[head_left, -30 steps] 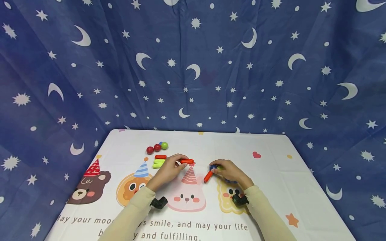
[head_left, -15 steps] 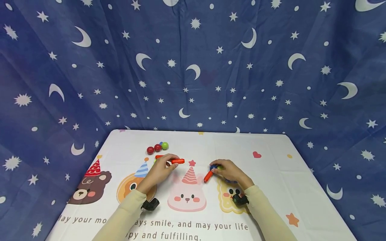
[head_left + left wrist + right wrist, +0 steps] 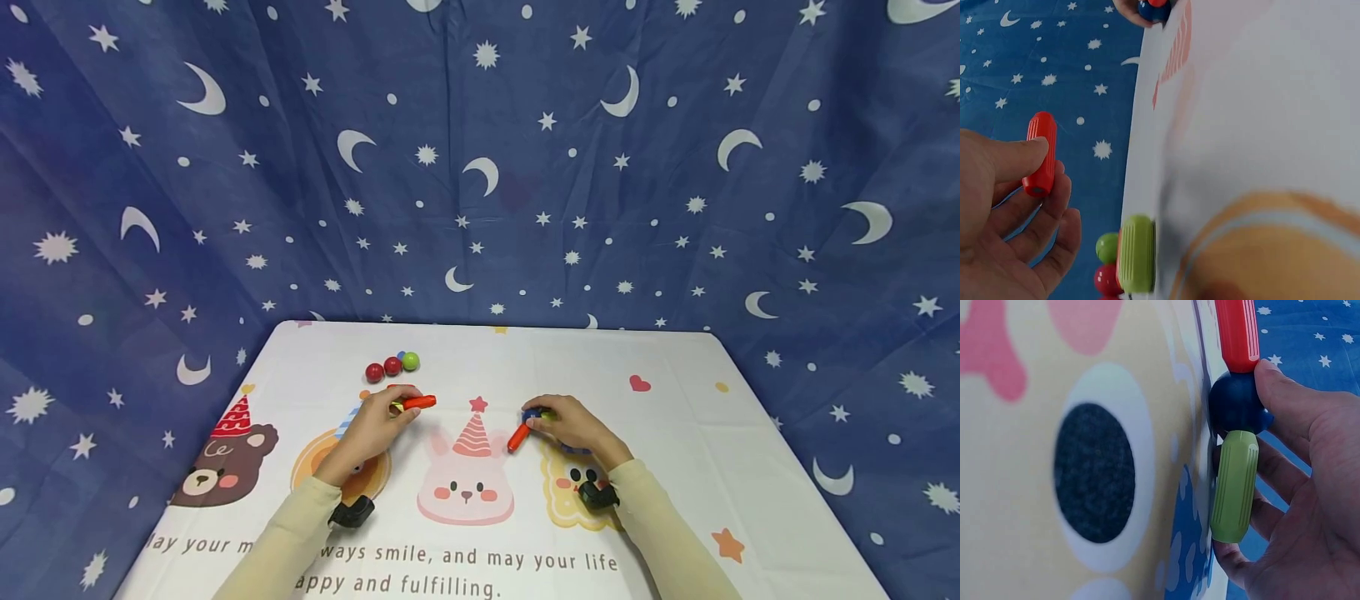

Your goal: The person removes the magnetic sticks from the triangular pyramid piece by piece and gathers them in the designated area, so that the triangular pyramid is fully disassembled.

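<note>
My left hand (image 3: 370, 429) pinches a short ridged red rod (image 3: 1042, 156) between thumb and fingers, held above the table at the left. Below it lies a lime-green ridged rod (image 3: 1137, 253), partly hidden by the hand in the head view. My right hand (image 3: 573, 427) grips a dark blue ball (image 3: 1235, 403), thumb against it and fingers curled behind. One red rod (image 3: 1239, 334) and one green rod (image 3: 1234, 487) join that ball at opposite sides, forming a chain low over the tablecloth.
Behind my left hand, two dark red balls (image 3: 374, 372), a green ball (image 3: 410, 361) and a partly hidden blue ball (image 3: 401, 355) sit together. A white cartoon-printed cloth (image 3: 555, 550) covers the table. A blue starry curtain (image 3: 480, 208) hangs behind.
My left hand has moved left with the red rod, now covering most of the rods lying there. My right hand stays in place with the blue ball and its rods.
</note>
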A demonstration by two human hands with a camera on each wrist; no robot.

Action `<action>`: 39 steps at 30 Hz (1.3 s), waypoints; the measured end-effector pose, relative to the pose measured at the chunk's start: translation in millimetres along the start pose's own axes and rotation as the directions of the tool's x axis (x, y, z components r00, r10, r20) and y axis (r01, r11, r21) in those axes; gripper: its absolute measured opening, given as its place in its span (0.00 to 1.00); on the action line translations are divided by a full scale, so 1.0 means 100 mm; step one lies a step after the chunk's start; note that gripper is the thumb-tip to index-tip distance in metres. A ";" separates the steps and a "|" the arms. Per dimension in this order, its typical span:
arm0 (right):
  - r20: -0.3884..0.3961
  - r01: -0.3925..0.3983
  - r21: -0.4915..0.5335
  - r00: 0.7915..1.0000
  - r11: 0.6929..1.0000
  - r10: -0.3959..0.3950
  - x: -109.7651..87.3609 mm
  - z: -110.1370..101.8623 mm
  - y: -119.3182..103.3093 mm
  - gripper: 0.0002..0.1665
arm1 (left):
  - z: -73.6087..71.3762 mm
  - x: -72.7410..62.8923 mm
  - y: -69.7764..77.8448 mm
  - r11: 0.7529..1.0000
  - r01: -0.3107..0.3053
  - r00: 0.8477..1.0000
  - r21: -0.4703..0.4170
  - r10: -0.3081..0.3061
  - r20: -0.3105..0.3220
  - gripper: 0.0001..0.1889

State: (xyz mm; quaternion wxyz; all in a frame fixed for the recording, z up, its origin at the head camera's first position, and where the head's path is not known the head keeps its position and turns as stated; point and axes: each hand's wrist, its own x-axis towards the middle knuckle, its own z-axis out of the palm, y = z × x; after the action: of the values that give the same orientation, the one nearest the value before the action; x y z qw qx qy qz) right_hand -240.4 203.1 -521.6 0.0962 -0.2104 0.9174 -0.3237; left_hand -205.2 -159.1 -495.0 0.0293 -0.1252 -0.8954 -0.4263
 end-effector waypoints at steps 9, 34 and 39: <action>0.002 -0.022 -0.007 1.000 1.000 0.022 0.01 -0.01 0.00 0.18 | -0.12 -0.04 -0.21 0.995 -0.052 0.997 0.086 0.057 -0.050 0.13; 0.004 -0.047 0.002 0.999 0.999 0.047 0.02 0.01 0.00 0.18 | -0.19 -0.05 -0.43 0.970 0.014 0.999 0.244 -0.022 0.030 0.12; -0.002 -0.026 -0.008 1.000 1.000 0.026 0.02 0.00 0.01 0.18 | -0.18 -0.04 -0.45 0.968 -0.005 1.000 0.253 -0.002 0.028 0.12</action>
State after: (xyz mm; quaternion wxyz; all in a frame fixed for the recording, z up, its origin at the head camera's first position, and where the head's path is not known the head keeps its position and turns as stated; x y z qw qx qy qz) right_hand -242.9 203.2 -522.3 0.0988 -0.1985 0.9215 -0.3190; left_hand -213.9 -201.2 -518.3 0.0328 -0.1269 -0.9426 -0.3071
